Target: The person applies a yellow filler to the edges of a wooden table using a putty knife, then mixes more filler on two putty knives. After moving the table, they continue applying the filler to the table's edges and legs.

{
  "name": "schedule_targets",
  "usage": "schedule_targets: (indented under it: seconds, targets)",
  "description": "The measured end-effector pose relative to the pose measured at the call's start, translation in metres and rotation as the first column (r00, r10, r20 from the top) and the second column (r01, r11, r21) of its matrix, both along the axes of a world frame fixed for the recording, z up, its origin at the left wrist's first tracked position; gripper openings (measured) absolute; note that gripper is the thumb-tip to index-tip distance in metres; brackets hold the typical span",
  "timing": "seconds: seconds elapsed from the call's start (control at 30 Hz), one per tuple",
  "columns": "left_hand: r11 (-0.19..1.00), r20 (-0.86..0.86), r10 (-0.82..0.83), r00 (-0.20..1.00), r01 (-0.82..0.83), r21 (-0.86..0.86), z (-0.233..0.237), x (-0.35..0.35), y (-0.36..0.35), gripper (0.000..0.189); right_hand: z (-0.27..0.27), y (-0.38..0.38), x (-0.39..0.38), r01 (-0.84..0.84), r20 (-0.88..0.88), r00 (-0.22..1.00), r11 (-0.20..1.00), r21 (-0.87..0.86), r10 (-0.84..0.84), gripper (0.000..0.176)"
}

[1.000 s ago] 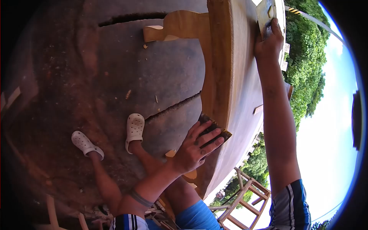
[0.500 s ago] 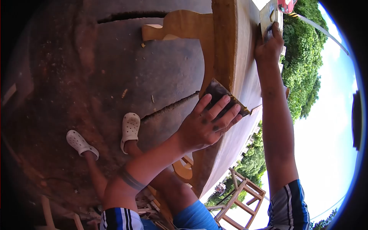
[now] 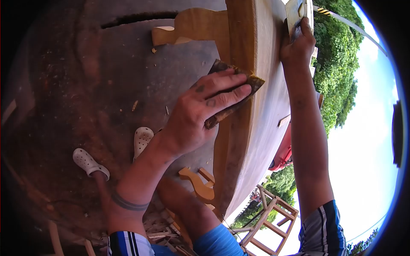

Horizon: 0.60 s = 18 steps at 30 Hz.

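Dark-brown flat slab (image 3: 256, 82) is spanned by the left hand (image 3: 192, 111), fingers slightly parted, seemingly for steadiness; at one o'clock, a pale flat metal plate (image 3: 294, 15) is clamped by the right hand (image 3: 299, 47), thumb closed.

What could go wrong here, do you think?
The left hand grips a dark pad by the wooden piece's edge; if it slips, fingertips might scrape the wood. The right hand reaches far out with a flat plate, so control may be weaker. Scraps on the floor might roll under the white shoes.
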<state>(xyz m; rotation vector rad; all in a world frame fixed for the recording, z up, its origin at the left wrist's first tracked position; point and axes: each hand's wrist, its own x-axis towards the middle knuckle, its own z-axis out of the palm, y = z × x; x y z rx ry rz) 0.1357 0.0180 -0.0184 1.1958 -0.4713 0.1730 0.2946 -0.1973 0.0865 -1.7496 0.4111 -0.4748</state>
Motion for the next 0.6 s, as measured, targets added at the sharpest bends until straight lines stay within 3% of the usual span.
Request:
schedule_targets:
  seconds: [0.07, 0.2, 0.27, 0.33, 0.4, 0.47, 0.6]
  targets:
    - [0.989, -0.033, -0.111, 0.993, 0.113, 0.097, 0.005, -0.054, -0.007, 0.056, 0.002, -0.005, -0.004, -0.009, -0.029, 1.0, 1.0, -0.002, 0.009, 0.037]
    - [0.953, -0.051, -0.291, 0.955, 0.295, 0.074, 0.004, -0.149, -0.014, 0.055, 0.002, 0.003, -0.006, 0.009, 0.015, 1.0, 0.999, 0.041, -0.009, 0.031]
    - [0.947, -0.111, -0.318, 0.942, 0.321, 0.012, -0.003, -0.147, -0.005, 0.059, 0.001, 0.004, -0.001, 0.007, 0.041, 0.999, 0.998, 0.056, -0.009, 0.028]
    - [0.958, -0.216, -0.282, 0.935, 0.264, -0.109, -0.008, -0.115, 0.011, 0.069, 0.0, 0.009, -0.003, 0.057, 0.052, 0.997, 0.995, 0.084, -0.061, 0.03]
    - [0.979, -0.32, -0.19, 0.928, 0.157, -0.126, -0.007, -0.043, 0.032, 0.067, 0.0, 0.008, -0.003, 0.062, 0.037, 0.997, 0.995, 0.082, -0.065, 0.031]
    - [0.997, -0.229, 0.01, 0.973, -0.026, -0.067, -0.023, 0.015, 0.024, 0.064, 0.001, 0.008, -0.004, 0.054, 0.019, 0.998, 0.998, 0.041, -0.055, 0.034]
    - [0.988, -0.103, 0.081, 0.991, -0.093, -0.121, -0.02, 0.076, 0.009, 0.064, 0.003, 0.013, -0.002, 0.033, -0.014, 0.999, 0.999, -0.015, -0.034, 0.038]
